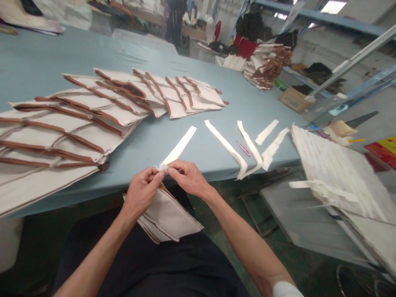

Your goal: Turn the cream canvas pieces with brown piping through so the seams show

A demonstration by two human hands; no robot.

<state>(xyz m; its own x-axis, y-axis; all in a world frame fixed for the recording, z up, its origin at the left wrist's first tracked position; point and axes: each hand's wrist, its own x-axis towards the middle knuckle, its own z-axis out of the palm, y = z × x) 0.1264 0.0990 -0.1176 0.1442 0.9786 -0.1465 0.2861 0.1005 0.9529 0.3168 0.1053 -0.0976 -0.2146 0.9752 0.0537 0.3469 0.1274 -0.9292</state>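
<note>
Close to the table's front edge, my left hand (142,187) is closed with thumb and fingers on the top end of a beige cloth pouch (173,216) with brown edging. The pouch hangs down over my lap. My right hand (187,175) is pinched against the same end, its fingertips almost meeting the left ones. A small whitish bit (162,167) shows between them; what exactly it is cannot be made out. Just beyond the fingers a white strip (180,144) runs out over the table, its near end hidden by my hands.
Overlapping beige pouches (83,107) with brown edges spread over the left and middle of the blue-green table (123,53). To the right lie several white strips (225,142) and pink thread snips (244,148). A white-covered board (340,173) stands at far right, a cardboard box (294,100) behind.
</note>
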